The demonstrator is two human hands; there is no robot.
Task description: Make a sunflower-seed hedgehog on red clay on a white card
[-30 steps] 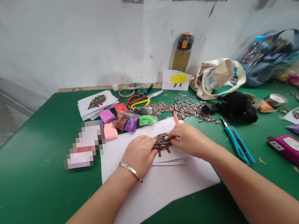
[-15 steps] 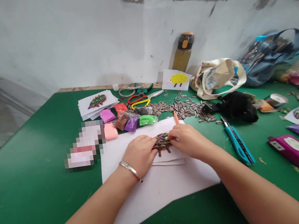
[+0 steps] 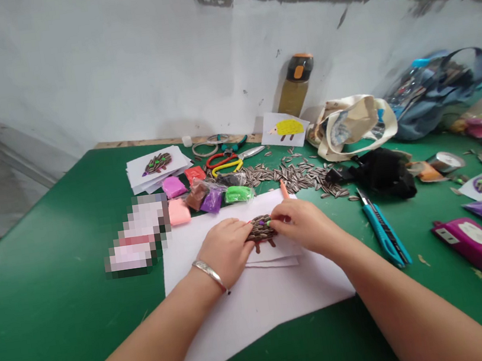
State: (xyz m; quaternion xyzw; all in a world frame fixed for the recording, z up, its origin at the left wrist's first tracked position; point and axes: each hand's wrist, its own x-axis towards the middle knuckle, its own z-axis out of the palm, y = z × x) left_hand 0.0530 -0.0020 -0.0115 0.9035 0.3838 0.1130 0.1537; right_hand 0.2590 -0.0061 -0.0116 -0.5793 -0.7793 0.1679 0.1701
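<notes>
A hedgehog picture (image 3: 260, 229) covered with sunflower seeds and dotted with green and purple clay lies on white paper (image 3: 225, 326). My left hand (image 3: 226, 248) rests flat on its left side, fingers spread, a silver bangle on the wrist. At the right side of the hedgehog my right hand (image 3: 301, 223) has its fingertips pinched together beside a bit of green clay; whether they hold it is too small to tell. An orange stick-like item (image 3: 284, 190) shows just behind my right hand.
Behind the paper are clay packets (image 3: 238, 193), loose sunflower seeds (image 3: 296, 174), pliers (image 3: 224, 162) and a bottle (image 3: 295, 86). A teal cutter (image 3: 383, 232) and a magenta object (image 3: 479, 248) lie to the right. Finished seed cards (image 3: 158, 165) sit back left.
My right hand's fingertips have shifted slightly left over the hedgehog, with the fingers a little more raised. My left hand has stayed in place.
</notes>
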